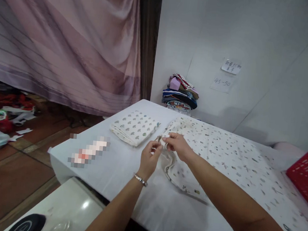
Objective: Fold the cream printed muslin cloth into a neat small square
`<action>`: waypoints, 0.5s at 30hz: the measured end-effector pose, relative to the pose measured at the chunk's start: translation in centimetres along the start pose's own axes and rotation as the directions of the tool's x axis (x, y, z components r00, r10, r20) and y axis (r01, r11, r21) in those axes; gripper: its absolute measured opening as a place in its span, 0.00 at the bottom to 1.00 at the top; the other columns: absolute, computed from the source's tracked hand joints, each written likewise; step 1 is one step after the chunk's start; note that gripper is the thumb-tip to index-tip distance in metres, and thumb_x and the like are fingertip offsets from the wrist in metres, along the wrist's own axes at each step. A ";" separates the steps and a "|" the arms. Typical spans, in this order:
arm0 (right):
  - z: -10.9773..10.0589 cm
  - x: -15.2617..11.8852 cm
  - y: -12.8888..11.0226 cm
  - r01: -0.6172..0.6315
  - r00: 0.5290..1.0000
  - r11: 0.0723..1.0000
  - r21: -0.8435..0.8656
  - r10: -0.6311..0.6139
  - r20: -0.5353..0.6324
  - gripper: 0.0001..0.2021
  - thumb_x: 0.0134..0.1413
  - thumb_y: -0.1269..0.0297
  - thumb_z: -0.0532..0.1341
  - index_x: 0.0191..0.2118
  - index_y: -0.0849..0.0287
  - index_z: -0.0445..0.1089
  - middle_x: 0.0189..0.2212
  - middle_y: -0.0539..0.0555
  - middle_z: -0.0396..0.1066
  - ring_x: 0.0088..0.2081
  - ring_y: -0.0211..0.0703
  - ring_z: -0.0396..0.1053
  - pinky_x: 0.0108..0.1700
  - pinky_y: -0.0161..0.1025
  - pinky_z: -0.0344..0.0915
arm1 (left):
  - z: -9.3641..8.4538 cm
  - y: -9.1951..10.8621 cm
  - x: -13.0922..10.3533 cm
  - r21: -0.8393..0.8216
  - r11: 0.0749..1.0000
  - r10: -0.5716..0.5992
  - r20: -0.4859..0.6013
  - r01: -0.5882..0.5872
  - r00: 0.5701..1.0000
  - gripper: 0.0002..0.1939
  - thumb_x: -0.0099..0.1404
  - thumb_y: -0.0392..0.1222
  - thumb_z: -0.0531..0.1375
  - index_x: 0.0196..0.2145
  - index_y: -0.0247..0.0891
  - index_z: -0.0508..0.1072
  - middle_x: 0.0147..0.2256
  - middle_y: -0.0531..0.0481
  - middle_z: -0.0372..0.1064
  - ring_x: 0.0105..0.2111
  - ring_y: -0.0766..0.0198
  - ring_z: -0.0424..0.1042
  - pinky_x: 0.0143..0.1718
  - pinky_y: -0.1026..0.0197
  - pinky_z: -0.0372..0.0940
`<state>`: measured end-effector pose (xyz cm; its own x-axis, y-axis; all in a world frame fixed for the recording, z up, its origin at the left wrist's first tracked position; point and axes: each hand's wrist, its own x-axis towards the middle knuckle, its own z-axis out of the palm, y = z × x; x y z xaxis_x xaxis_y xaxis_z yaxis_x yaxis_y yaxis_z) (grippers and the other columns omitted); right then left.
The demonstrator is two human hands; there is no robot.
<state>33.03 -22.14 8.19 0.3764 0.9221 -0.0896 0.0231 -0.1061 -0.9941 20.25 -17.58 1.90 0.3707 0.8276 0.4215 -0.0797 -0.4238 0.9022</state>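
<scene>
A large white cloth with small printed figures [220, 162] lies spread over the right part of the white-covered table [96, 177]. My left hand [150, 158], with a bracelet on its wrist, pinches the near left corner of this cloth. Close beside it, my right hand [177, 145] grips the same lifted edge with thumb and fingers. Below the hands the cloth's edge curls and folds over. Just left of them rests a folded white cloth with grey mushroom-like prints [135, 126]. A pixelated item [89, 153] lies on the table further left.
Folded fabrics [180, 94] are stacked by the wall. At the right edge stands a red basket [307, 174]. A pink curtain [81, 43] hangs at the left. A pale surface with a black round object [27, 224] is at the near left. Scraps and bags lie on the floor.
</scene>
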 end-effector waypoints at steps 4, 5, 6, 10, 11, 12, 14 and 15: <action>2.0 -0.6 0.7 0.167 0.986 0.938 -0.305 -0.166 0.031 0.08 0.42 0.63 0.61 0.20 0.60 0.66 0.16 0.45 0.60 0.20 0.32 0.57 0.24 0.31 0.52 | 0.1 -0.5 -2.8 -0.062 0.997 -0.056 -0.042 0.053 0.998 0.14 0.56 0.45 0.61 0.39 0.38 0.65 0.36 0.50 0.66 0.38 0.64 0.67 0.39 0.60 0.64; 2.5 -0.8 0.9 0.207 0.977 0.896 -0.394 -0.209 0.037 0.07 0.42 0.64 0.61 0.20 0.60 0.66 0.18 0.46 0.62 0.22 0.32 0.58 0.25 0.31 0.52 | 0.2 -0.7 -3.1 -0.070 0.995 -0.079 -0.067 0.075 0.995 0.15 0.55 0.44 0.61 0.39 0.38 0.65 0.36 0.50 0.65 0.38 0.63 0.67 0.39 0.60 0.64; 3.0 -0.9 1.1 0.242 0.967 0.846 -0.476 -0.250 0.048 0.07 0.42 0.65 0.60 0.19 0.60 0.66 0.20 0.46 0.62 0.24 0.32 0.59 0.26 0.31 0.52 | 0.1 -0.9 -3.2 -0.080 0.992 -0.104 -0.092 0.097 0.990 0.15 0.55 0.44 0.61 0.39 0.38 0.64 0.36 0.49 0.65 0.38 0.63 0.67 0.38 0.59 0.64; 4.8 -1.3 1.0 0.335 0.926 0.636 -0.696 -0.361 0.116 0.10 0.45 0.66 0.60 0.17 0.60 0.65 0.23 0.47 0.60 0.25 0.31 0.57 0.27 0.31 0.49 | -0.2 -1.3 -2.9 -0.096 0.983 -0.174 -0.195 0.158 0.965 0.14 0.51 0.39 0.61 0.36 0.38 0.64 0.34 0.51 0.65 0.34 0.64 0.67 0.34 0.61 0.64; 5.2 -1.4 0.9 0.355 0.915 0.592 -0.724 -0.380 0.137 0.10 0.45 0.66 0.59 0.17 0.61 0.65 0.23 0.47 0.60 0.26 0.31 0.57 0.27 0.31 0.49 | -0.3 -1.3 -2.7 -0.084 0.982 -0.181 -0.224 0.167 0.958 0.12 0.51 0.38 0.60 0.35 0.38 0.64 0.33 0.52 0.65 0.33 0.65 0.66 0.33 0.62 0.63; 5.5 -1.5 0.7 0.377 0.903 0.554 -0.743 -0.400 0.161 0.11 0.46 0.66 0.59 0.17 0.61 0.64 0.23 0.47 0.60 0.27 0.32 0.57 0.28 0.31 0.49 | -0.5 -1.4 -2.5 -0.072 0.982 -0.189 -0.248 0.176 0.950 0.10 0.51 0.37 0.59 0.33 0.38 0.64 0.31 0.53 0.65 0.31 0.66 0.66 0.32 0.63 0.62; 5.8 -1.4 0.4 0.431 0.880 0.506 -0.747 -0.419 0.224 0.11 0.47 0.66 0.59 0.18 0.61 0.65 0.23 0.48 0.60 0.28 0.33 0.58 0.29 0.31 0.50 | -0.9 -1.5 -2.0 -0.078 0.980 -0.197 -0.271 0.183 0.942 0.07 0.52 0.38 0.58 0.30 0.38 0.64 0.28 0.55 0.64 0.28 0.67 0.64 0.30 0.64 0.61; 5.7 -1.2 0.2 0.463 0.872 0.512 -0.724 -0.407 0.271 0.10 0.48 0.65 0.59 0.19 0.60 0.66 0.24 0.48 0.61 0.29 0.33 0.59 0.30 0.31 0.51 | -1.2 -1.6 -1.9 -0.096 0.979 -0.199 -0.266 0.180 0.943 0.06 0.53 0.39 0.57 0.30 0.38 0.63 0.27 0.55 0.63 0.28 0.67 0.63 0.29 0.65 0.61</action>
<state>27.27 -21.12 7.74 0.0680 0.9484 0.3097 0.8564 0.1037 -0.5057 18.59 -18.01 -0.23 0.1197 0.9629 0.2418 -0.1002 -0.2306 0.9679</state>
